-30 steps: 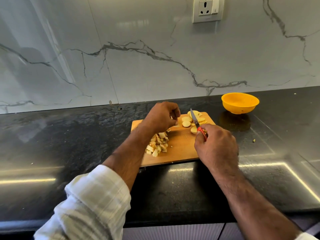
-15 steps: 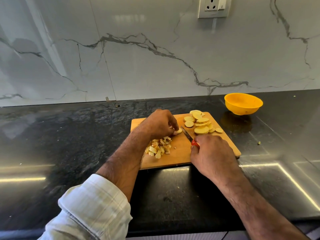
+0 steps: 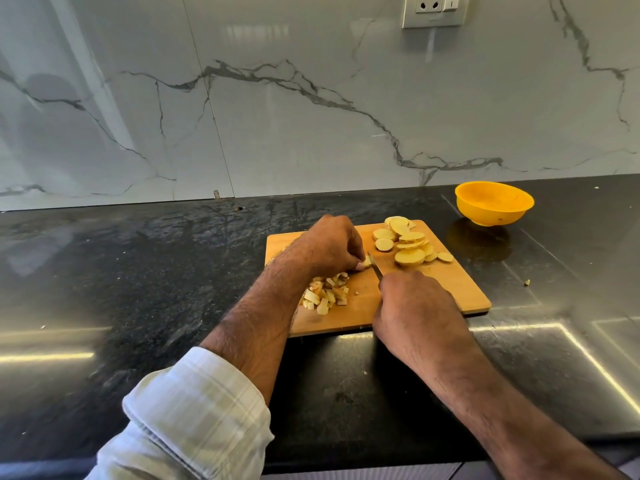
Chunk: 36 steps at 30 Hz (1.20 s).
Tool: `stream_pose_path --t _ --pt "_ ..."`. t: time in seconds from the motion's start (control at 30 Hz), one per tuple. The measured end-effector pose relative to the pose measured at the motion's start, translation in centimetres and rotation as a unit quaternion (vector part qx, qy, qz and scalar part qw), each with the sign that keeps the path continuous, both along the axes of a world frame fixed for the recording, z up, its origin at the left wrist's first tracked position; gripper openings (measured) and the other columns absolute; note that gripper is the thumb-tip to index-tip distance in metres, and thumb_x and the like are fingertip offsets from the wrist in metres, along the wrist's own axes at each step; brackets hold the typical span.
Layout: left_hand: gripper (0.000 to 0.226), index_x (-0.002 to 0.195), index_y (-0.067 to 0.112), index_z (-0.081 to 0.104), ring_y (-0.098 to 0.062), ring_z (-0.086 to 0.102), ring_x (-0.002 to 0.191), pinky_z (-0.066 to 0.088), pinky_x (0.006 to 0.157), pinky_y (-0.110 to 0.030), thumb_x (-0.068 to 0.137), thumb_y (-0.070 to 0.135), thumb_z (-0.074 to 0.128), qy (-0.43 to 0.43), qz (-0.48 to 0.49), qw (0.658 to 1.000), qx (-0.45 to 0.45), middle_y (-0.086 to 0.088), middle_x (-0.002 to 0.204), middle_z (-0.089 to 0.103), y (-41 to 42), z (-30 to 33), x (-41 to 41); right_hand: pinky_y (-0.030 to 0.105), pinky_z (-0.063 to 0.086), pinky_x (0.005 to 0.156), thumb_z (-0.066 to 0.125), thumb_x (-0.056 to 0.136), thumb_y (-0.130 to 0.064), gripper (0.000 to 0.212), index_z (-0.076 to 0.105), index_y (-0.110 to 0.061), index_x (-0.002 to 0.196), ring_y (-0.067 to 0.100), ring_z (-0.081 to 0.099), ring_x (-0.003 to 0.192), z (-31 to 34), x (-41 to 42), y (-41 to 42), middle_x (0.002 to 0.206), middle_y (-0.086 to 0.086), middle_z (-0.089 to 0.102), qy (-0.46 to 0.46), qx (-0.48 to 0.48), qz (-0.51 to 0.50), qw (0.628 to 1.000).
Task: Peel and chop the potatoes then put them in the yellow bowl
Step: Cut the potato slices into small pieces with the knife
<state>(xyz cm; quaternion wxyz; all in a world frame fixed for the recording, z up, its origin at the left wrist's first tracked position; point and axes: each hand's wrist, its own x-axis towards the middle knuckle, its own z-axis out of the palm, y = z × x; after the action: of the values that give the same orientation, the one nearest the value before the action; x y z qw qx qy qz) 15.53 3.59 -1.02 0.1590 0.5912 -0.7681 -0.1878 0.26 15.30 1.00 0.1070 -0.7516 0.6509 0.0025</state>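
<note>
A wooden cutting board (image 3: 450, 289) lies on the black counter. Round potato slices (image 3: 408, 245) are piled at its far right part. Small chopped potato pieces (image 3: 325, 294) lie at its left part, partly hidden by my left forearm. My left hand (image 3: 325, 245) pinches a potato piece (image 3: 364, 264) against the board with curled fingers. My right hand (image 3: 415, 306) grips a knife; its blade (image 3: 375, 265) rests just right of that piece, and the handle is hidden in my fist. The yellow bowl (image 3: 494, 203) stands beyond the board to the right, and nothing shows in the part of its inside that I see.
A marble wall runs along the back of the counter, with a socket plate (image 3: 436, 10) at the top right. A small potato scrap (image 3: 526, 282) lies on the counter right of the board. The counter's front edge runs below my forearms.
My right hand has swung the knife from the slices down and left to the piece my left hand holds. My left hand has pulled one piece toward the board's middle.
</note>
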Motion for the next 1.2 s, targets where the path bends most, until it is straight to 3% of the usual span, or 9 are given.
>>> stream_pose_path --t 0.17,0.3,0.6,0.73,0.87,1.0,1.07,1.2 --pt "0.011 0.100 0.019 0.083 -0.007 0.069 0.099 0.059 0.094 -0.029 0.089 0.014 0.084 0.014 0.004 1.000 0.011 0.005 0.104 0.078 0.1 0.1 0.5 0.034 0.057 0.083 0.068 0.096 -0.030 0.034 0.060 -0.020 0.127 0.021 0.062 0.099 0.4 0.4 -1.2 0.114 0.004 0.065 -0.013 -0.020 -0.008 1.000" --pt "0.010 0.095 0.019 0.083 -0.007 0.071 0.096 0.061 0.093 -0.031 0.087 0.014 0.086 0.024 0.012 1.000 0.007 0.006 0.098 0.079 0.2 0.2 0.7 0.030 0.056 0.074 0.065 0.097 -0.035 0.025 0.064 -0.023 0.120 0.017 0.061 0.088 -0.7 0.3 0.0 0.103 0.000 0.065 -0.033 -0.064 -0.021 0.997" --pt "0.009 0.094 0.017 0.083 -0.006 0.071 0.094 0.061 0.092 -0.030 0.086 0.014 0.086 0.026 0.009 1.000 -0.002 0.005 0.097 0.079 0.4 0.2 0.7 0.037 0.059 0.085 0.071 0.094 -0.030 0.038 0.059 -0.020 0.129 0.023 0.062 0.101 0.1 1.7 -1.4 0.114 0.005 0.063 -0.002 -0.003 -0.019 1.000" --pt "0.012 0.092 0.020 0.084 -0.007 0.071 0.094 0.063 0.093 -0.037 0.082 0.021 0.091 0.029 0.028 0.999 -0.009 0.007 0.094 0.078 0.1 -0.2 1.1 0.031 0.057 0.074 0.068 0.095 -0.032 0.029 0.064 -0.021 0.122 0.017 0.062 0.089 -0.5 1.1 -0.9 0.103 0.001 0.065 -0.039 -0.070 -0.029 0.996" --pt "0.009 0.084 0.026 0.083 -0.011 0.066 0.104 0.050 0.108 -0.055 0.081 0.030 0.091 0.009 0.043 0.999 -0.008 0.014 0.089 0.076 -0.2 -0.6 1.4 0.032 0.059 0.077 0.069 0.095 -0.033 0.030 0.064 -0.023 0.122 0.017 0.061 0.089 -0.8 1.3 0.2 0.100 -0.001 0.062 -0.031 -0.056 -0.016 0.998" --pt "0.007 0.085 0.029 0.083 -0.012 0.058 0.111 0.026 0.120 -0.065 0.086 0.034 0.087 -0.026 0.047 0.998 -0.019 0.018 0.091 0.072 -0.2 -0.6 1.4 0.038 0.059 0.088 0.076 0.092 -0.031 0.050 0.056 -0.021 0.137 0.025 0.063 0.110 0.2 2.5 -0.9 0.122 0.007 0.063 0.029 -0.002 -0.001 1.000" --pt "0.006 0.086 0.029 0.082 -0.011 0.056 0.110 0.021 0.120 -0.066 0.087 0.034 0.086 -0.034 0.046 0.998 -0.020 0.019 0.092 0.070 0.0 -0.4 1.4 0.039 0.059 0.090 0.077 0.091 -0.031 0.056 0.054 -0.022 0.140 0.027 0.063 0.114 0.2 2.7 -1.6 0.126 0.007 0.063 0.033 0.005 0.001 0.999" --pt "0.010 0.092 0.029 0.079 -0.010 0.059 0.105 0.024 0.118 -0.065 0.093 0.039 0.079 -0.066 0.043 0.996 -0.035 0.016 0.099 0.072 0.3 -0.3 1.3 0.026 0.055 0.067 0.070 0.094 -0.036 0.024 0.069 -0.025 0.115 0.011 0.062 0.082 -1.7 0.6 -1.3 0.092 -0.006 0.065 -0.079 -0.123 -0.015 0.989"
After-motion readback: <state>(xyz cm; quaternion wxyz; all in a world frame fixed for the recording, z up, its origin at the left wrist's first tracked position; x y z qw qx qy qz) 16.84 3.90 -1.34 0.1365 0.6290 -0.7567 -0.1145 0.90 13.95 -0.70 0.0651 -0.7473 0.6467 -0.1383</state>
